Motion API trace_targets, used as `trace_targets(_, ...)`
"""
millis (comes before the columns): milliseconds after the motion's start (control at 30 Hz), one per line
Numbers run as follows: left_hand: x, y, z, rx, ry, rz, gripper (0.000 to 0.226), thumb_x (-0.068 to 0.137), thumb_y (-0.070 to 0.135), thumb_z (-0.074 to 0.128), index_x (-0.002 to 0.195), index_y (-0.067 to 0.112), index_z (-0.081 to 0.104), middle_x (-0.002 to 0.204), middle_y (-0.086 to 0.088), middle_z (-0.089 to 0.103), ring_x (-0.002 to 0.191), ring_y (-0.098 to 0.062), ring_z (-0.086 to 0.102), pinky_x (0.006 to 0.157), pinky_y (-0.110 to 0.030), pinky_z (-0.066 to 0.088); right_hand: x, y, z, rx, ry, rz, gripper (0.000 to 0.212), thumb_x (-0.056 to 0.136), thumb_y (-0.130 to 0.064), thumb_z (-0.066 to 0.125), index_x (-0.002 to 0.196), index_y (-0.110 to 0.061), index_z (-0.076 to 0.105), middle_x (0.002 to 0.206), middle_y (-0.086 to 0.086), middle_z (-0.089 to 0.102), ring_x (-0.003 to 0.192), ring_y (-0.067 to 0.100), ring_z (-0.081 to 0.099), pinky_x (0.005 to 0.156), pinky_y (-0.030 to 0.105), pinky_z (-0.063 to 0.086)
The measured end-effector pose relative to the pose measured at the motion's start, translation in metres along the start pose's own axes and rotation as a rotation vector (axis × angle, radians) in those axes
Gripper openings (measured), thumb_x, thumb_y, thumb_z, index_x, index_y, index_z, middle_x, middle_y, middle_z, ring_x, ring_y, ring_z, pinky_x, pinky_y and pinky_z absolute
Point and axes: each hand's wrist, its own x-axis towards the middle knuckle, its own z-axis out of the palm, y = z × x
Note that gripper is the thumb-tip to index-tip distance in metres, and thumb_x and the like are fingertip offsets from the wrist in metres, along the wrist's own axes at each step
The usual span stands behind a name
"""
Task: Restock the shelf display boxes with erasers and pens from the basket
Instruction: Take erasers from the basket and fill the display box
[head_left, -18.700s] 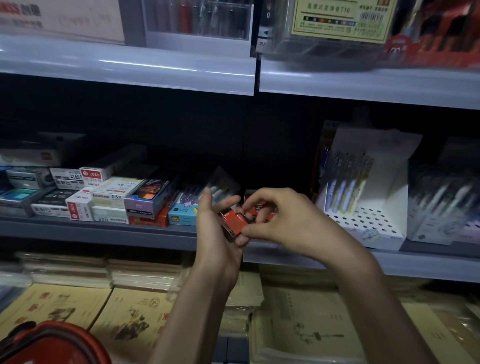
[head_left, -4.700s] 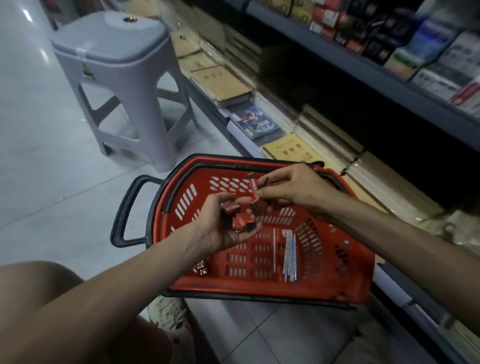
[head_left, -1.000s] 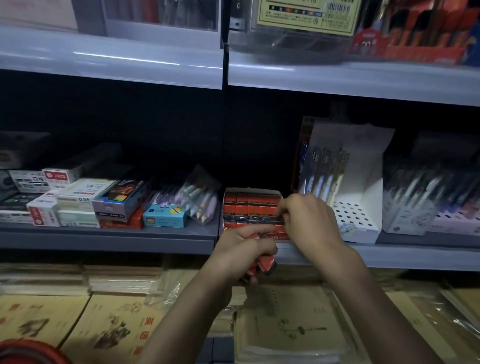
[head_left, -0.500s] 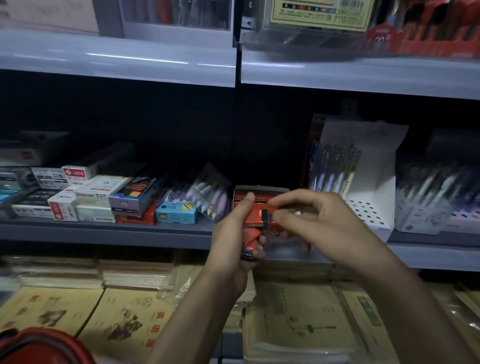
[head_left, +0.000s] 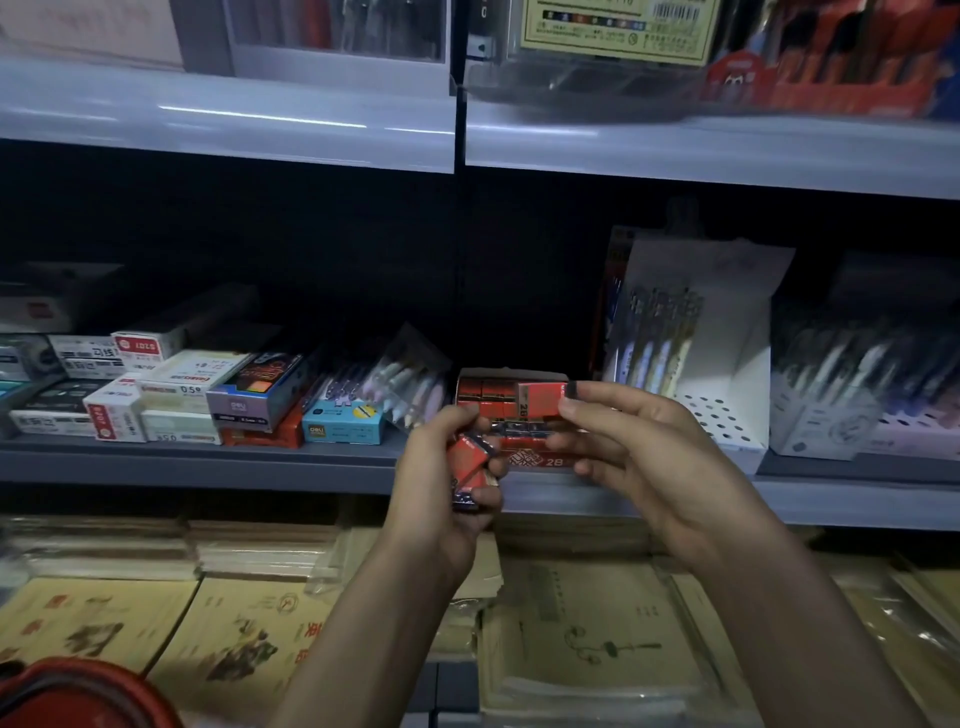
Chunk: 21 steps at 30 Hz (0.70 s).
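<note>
My left hand (head_left: 447, 488) grips a small bunch of red-sleeved erasers (head_left: 467, 462) in front of the middle shelf. My right hand (head_left: 634, 447) pinches a single red eraser (head_left: 540, 400) between thumb and fingers, level with the top of the red eraser display box (head_left: 483, 389). That box stands on the grey shelf edge (head_left: 208, 462), partly hidden behind both hands, with rows of red erasers inside. A white pen display box (head_left: 727, 374) with pens stands to its right. The red basket's rim (head_left: 78, 691) shows at the bottom left corner.
Small stationery boxes (head_left: 182, 395) and a bag of pens (head_left: 410, 384) crowd the shelf left of the eraser box. Another pen box (head_left: 841, 405) stands at the far right. Stacks of yellow notebooks (head_left: 234, 639) fill the shelf below. An upper shelf (head_left: 675, 150) overhangs.
My right hand has drawn one eraser out of the bunch in my left hand and lifted it up and right, to the top of the eraser box. The view drifted slightly.
</note>
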Motion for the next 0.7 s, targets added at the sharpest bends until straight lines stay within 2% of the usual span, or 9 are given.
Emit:
trace_targets(67, 0.000, 0.001, 0.000, 0.017, 0.019, 0.013, 0.007, 0.094, 0.018, 0.063, 0.095, 0.011, 0.065, 0.064, -0.001, 0.058, 0.051, -0.010, 0.047, 0.036, -0.015, 0.027, 0.003, 0.002, -0.001, 0.022, 0.001, 0.007, 0.015, 0.092, -0.013, 0.073, 0.107, -0.012, 0.074, 0.091, 0.009, 0.079, 0.072, 0.015, 0.071, 0.058, 0.023, 0.052)
trace_targets(167, 0.001, 0.003, -0.002, 0.075, 0.064, 0.048, 0.020, 0.092, 0.016, 0.066, 0.110, 0.008, 0.070, 0.066, -0.003, 0.060, 0.052, -0.011, 0.048, 0.036, -0.016, 0.029, 0.010, 0.005, 0.001, -0.014, 0.021, -0.011, 0.018, 0.091, -0.011, 0.074, 0.108, -0.007, 0.074, 0.090, 0.012, 0.078, 0.068, 0.013, 0.068, 0.055, 0.022, 0.051)
trace_targets(267, 0.002, 0.006, -0.005, 0.209, 0.171, 0.111, 0.021, 0.093, 0.016, 0.068, 0.112, 0.008, 0.071, 0.072, -0.008, 0.060, 0.050, -0.012, 0.048, 0.035, -0.018, 0.030, 0.022, 0.005, 0.006, -0.192, 0.118, -0.096, 0.015, 0.088, -0.011, 0.078, 0.101, -0.006, 0.074, 0.077, 0.009, 0.077, 0.051, 0.005, 0.062, 0.051, 0.022, 0.046)
trace_targets(333, 0.005, 0.007, -0.009, 0.297, 0.248, 0.154, 0.018, 0.094, 0.016, 0.067, 0.109, 0.007, 0.071, 0.071, -0.010, 0.058, 0.045, -0.012, 0.047, 0.036, -0.020, 0.031, 0.033, 0.004, 0.010, -0.360, 0.178, -0.164, 0.008, 0.087, -0.016, 0.080, 0.093, -0.014, 0.075, 0.069, 0.003, 0.076, 0.044, 0.001, 0.059, 0.050, 0.022, 0.043)
trace_targets(433, 0.009, 0.009, -0.015, 0.326, 0.279, 0.154, 0.017, 0.095, 0.015, 0.066, 0.109, 0.007, 0.070, 0.070, -0.011, 0.058, 0.045, -0.013, 0.048, 0.037, -0.021, 0.031, 0.047, 0.008, 0.019, -0.573, 0.172, -0.240, 0.007, 0.088, -0.023, 0.080, 0.086, -0.024, 0.073, 0.065, -0.006, 0.074, 0.057, 0.003, 0.070, 0.043, 0.015, 0.040)
trace_targets(500, 0.011, 0.008, -0.017, 0.343, 0.278, 0.140, 0.016, 0.095, 0.016, 0.066, 0.109, 0.008, 0.071, 0.069, -0.010, 0.059, 0.046, -0.013, 0.049, 0.038, -0.019, 0.031, 0.053, 0.013, 0.025, -0.669, 0.128, -0.242, 0.007, 0.089, -0.026, 0.079, 0.084, -0.025, 0.074, 0.062, -0.007, 0.073, 0.056, 0.003, 0.069, 0.042, 0.012, 0.039)
trace_targets(600, 0.013, 0.007, -0.018, 0.352, 0.266, 0.137, 0.017, 0.096, 0.017, 0.066, 0.111, 0.011, 0.070, 0.075, -0.011, 0.062, 0.049, -0.013, 0.051, 0.039, -0.020, 0.033, 0.059, 0.021, 0.031, -0.773, 0.084, -0.237, 0.010, 0.088, -0.027, 0.079, 0.078, -0.027, 0.078, 0.069, -0.010, 0.072, 0.065, 0.005, 0.068, 0.053, 0.014, 0.043)
trace_targets(700, 0.016, 0.007, -0.018, 0.348, 0.272, 0.128, 0.018, 0.095, 0.018, 0.068, 0.111, 0.010, 0.070, 0.080, -0.012, 0.063, 0.051, -0.013, 0.052, 0.039, -0.021, 0.034, 0.064, 0.021, 0.033, -0.811, 0.090, -0.211, 0.008, 0.089, -0.028, 0.078, 0.081, -0.028, 0.082, 0.079, -0.014, 0.073, 0.077, 0.003, 0.067, 0.062, 0.018, 0.048)
